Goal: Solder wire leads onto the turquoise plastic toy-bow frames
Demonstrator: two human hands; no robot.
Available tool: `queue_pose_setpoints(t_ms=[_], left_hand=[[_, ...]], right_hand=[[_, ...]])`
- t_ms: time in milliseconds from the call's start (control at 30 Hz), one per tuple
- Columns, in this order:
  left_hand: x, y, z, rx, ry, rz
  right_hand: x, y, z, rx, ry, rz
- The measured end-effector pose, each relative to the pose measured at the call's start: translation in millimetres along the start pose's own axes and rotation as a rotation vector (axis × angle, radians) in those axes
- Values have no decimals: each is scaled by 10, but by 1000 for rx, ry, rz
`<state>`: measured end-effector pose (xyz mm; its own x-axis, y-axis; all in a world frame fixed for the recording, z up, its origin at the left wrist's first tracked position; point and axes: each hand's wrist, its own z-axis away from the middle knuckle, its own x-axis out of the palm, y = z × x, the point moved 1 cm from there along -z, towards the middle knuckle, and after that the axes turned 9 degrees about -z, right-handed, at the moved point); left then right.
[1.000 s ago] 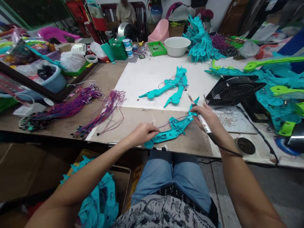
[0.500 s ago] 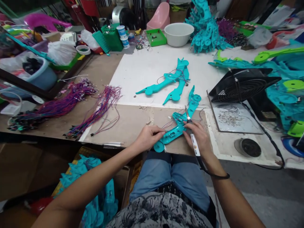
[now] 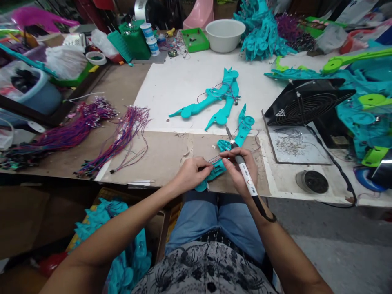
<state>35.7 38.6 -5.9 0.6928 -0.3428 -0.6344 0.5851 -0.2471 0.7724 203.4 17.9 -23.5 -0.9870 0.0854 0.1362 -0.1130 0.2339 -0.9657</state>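
A turquoise plastic part [image 3: 244,130] with thin wires lies at the table's front edge, reaching from between my hands toward the fan. My left hand [image 3: 193,173] pinches at its near left end; whether a wire is between the fingertips is too small to tell. In my right hand [image 3: 240,167] is a soldering iron [image 3: 246,173] with a white and black handle, its metal tip pointing up and away above the part. My right fingers are over the part's middle. Two joined turquoise pieces [image 3: 225,96] with wires lie farther back on white paper.
Bundles of red and blue wires [image 3: 118,141] lie at left. A black fan [image 3: 306,102] stands at right, beside a tray with solder bits [image 3: 289,145] and a round tin [image 3: 312,181]. A white basin [image 3: 225,36] and turquoise parts are at the back; more fill a crate below left.
My right hand has shifted left over the turquoise part, with the soldering iron turned more diagonally. The left hand stays at the part's near end. The view has shifted slightly.
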Motion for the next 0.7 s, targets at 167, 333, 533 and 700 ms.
queue_pose_setpoints(t_ms=[167,333,533,700], left_hand=[[-26,23,-38,-96,-66,162],[-93,45,-76,-242,8,139],[-301,-67,-94,-362,35,141],[-167,-159,-71,-571,-76,426]], right_hand=[[60,126,87,22,-9,116],[-39,42,157,-114,16,278],[-955,-298,306,-237,275,556],[-1765,-427,152,-227,658,856]])
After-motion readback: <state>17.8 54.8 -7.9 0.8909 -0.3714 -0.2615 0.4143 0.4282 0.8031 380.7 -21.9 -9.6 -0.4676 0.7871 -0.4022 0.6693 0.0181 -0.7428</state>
